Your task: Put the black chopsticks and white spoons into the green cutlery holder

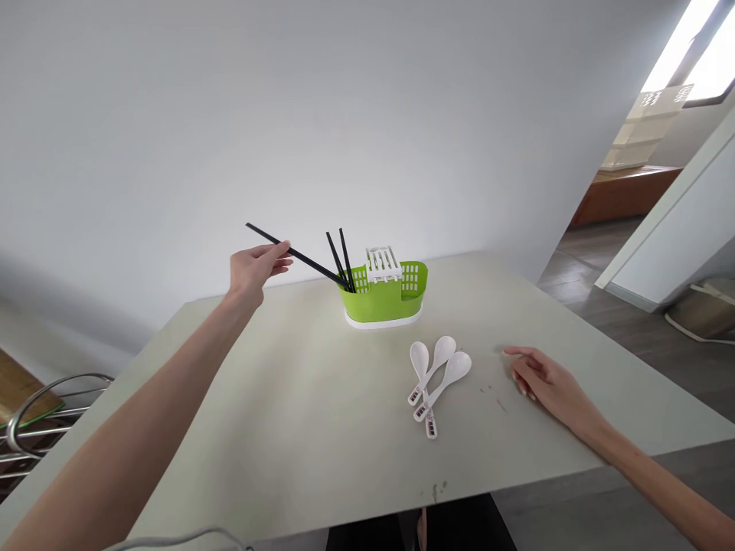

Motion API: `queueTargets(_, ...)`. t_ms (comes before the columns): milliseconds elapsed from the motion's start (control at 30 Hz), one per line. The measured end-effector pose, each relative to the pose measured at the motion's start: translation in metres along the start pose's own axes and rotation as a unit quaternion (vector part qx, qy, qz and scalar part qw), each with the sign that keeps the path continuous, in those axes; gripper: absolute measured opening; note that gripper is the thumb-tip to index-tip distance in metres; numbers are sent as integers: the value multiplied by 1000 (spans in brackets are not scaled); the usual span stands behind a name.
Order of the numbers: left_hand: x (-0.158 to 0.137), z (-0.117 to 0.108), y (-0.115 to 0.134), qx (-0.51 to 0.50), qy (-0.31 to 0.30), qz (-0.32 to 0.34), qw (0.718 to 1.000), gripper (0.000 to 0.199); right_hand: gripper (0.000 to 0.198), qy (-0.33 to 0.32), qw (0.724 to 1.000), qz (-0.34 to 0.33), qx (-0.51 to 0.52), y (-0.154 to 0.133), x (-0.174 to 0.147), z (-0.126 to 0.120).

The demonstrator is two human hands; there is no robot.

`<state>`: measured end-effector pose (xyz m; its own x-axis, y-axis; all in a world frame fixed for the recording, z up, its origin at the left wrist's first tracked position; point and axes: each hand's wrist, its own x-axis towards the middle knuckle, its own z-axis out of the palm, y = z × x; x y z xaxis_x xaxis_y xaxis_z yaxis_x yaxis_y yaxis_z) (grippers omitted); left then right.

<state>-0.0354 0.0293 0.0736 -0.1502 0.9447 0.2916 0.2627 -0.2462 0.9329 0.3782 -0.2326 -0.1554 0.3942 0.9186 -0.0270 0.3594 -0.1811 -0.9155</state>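
Observation:
My left hand [253,269] pinches a black chopstick [313,265] between thumb and fingers. It slants down to the right, its lower end at the left compartment of a green utensil holder [376,304] with a white base. Other black chopsticks [346,256] stand in that same compartment. A white slatted piece [383,264] sits across the holder's middle. In front of it, three white spoons [445,350] lie crossed over each other on the table. To their right, my right hand [545,386] hovers at or rests on the tabletop, holding nothing, index finger stretched out and the others loosely bent.
The pale table [276,428] stands against a white wall [344,130]. A metal rack [46,421] is beyond its left edge, and a grey cable [184,533] crosses the near left edge. Past the right edge are a grey floor and a white partition [677,214].

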Motion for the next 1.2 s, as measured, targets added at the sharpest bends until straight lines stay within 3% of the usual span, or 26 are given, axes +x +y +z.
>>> queueTargets(200, 10, 43, -3, 74, -45, 2, 996, 29, 56, -4, 1000, -1, 4, 3, -3, 0)
queueTargets(433, 21, 67, -15, 179, -86, 8, 980, 21, 53, -15, 1000, 2, -4, 9, -2, 1)
queueTargets(700, 27, 75, -40, 194, -79, -25, 978, 26, 50, -33, 999, 22, -1, 21, -1, 2)
queueTargets(1200, 9, 74, -68, 247, -147, -6, 958, 48, 48, -57, 996, 2, -75, 43, 3, -5)
